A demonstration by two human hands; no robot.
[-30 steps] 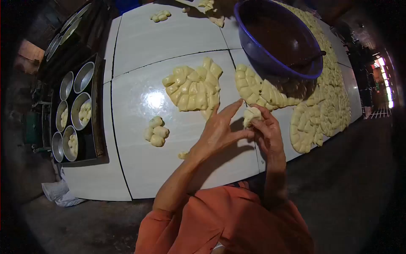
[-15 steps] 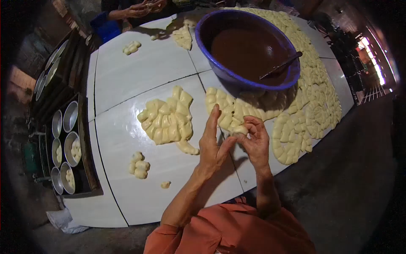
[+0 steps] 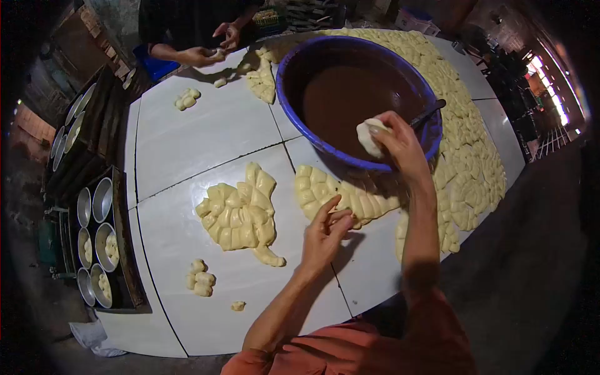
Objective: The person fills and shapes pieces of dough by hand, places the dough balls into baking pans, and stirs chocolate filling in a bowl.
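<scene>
My right hand (image 3: 400,145) pinches a flattened piece of pale dough (image 3: 372,137) over the near side of a blue basin (image 3: 294,119) of brown filling (image 3: 344,100). A dark-handled utensil (image 3: 430,112) leans in the basin, just beyond that hand. Lower down, my left hand (image 3: 325,236) hovers at the near edge of a sheet of scored dough (image 3: 319,192), its fingers apart and holding nothing. Another dough cluster (image 3: 237,215) lies to the left on the white tiled table (image 3: 194,144). Small dough balls (image 3: 200,279) and a scrap (image 3: 238,305) sit nearer me.
Across the table a co-worker's hands (image 3: 209,55) handle small dough near a dough sheet (image 3: 260,81). Round metal tins (image 3: 106,247), some with dough, stand in a dark tray (image 3: 134,275) at the left. More scored dough (image 3: 475,156) covers the right side.
My right hand has moved from beside my left hand up over the basin, with the dough piece. My left hand has stayed near the dough sheet. The co-worker's hands have come further into view.
</scene>
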